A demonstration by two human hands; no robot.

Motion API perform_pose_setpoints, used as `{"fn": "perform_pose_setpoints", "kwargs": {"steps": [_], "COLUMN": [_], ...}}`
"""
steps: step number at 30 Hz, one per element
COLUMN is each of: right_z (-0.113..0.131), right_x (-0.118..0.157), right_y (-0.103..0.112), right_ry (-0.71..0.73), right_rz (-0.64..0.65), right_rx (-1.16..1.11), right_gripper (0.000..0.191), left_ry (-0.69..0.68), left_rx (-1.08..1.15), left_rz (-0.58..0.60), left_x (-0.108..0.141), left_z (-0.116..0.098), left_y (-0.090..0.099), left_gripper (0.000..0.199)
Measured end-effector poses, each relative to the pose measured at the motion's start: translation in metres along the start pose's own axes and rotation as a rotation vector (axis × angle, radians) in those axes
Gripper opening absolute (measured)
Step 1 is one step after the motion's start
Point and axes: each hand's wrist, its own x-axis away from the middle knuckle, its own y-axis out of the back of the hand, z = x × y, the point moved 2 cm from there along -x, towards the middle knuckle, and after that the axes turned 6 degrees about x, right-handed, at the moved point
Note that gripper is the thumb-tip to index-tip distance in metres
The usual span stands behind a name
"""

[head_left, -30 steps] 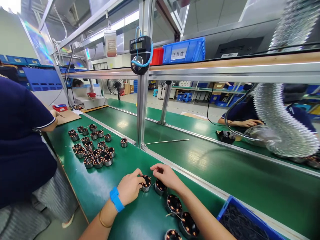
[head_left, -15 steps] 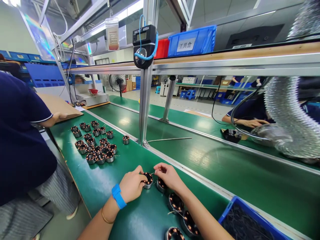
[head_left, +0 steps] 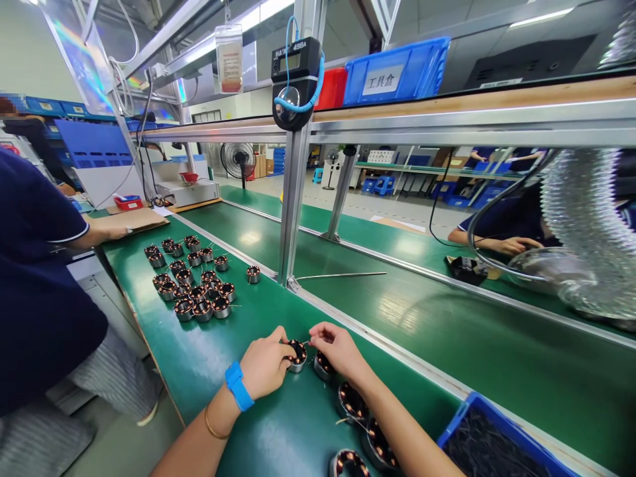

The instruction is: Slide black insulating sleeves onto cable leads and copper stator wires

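My left hand [head_left: 264, 363], with a blue band at the wrist, is closed on the near-left rim of a copper-wound motor stator [head_left: 299, 363] resting on the green bench. My right hand [head_left: 338, 352] pinches thumb and fingers together at the end of a thin wire lead [head_left: 306, 343] that runs from this stator. Partly beneath the right hand sits a second stator [head_left: 322, 366]. Nearer to me, beside the right forearm, lie more stators, among them a front one [head_left: 349, 464] and another [head_left: 352, 403] partly covered by the arm.
Several stators [head_left: 202, 310] stand grouped at the left on the bench, with a lone one [head_left: 253, 274] near the metal rail. A blue bin [head_left: 454, 424] of dark pieces is at lower right. A metal post [head_left: 293, 212] rises ahead. At left, a person [head_left: 44, 285] touches a cardboard sheet [head_left: 134, 220].
The view has shifted slightly. The cardboard by the person at left now lies lower and flatter, showing a red box behind it. My hands keep nearly the same pose on the stator and its lead.
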Motion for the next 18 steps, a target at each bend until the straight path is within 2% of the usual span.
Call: {"fn": "perform_pose_setpoints", "kwargs": {"steps": [9,14,18], "right_z": [0.003,0.015,0.024], "right_x": [0.002,0.007,0.015], "right_y": [-0.002,-0.005,-0.002], "right_ry": [0.065,0.168,0.271], "right_rz": [0.016,0.038,0.063], "right_rx": [0.12,0.307,0.495], "right_gripper": [0.014,0.015,0.026], "left_ry": [0.004,-0.008,-0.005], "left_rx": [0.003,0.009,0.014], "left_rz": [0.005,0.005,0.008], "left_x": [0.001,0.001,0.001], "left_z": [0.0,0.0,-0.001], "left_y": [0.0,-0.001,-0.001], "left_gripper": [0.024,0.024,0.025]}}
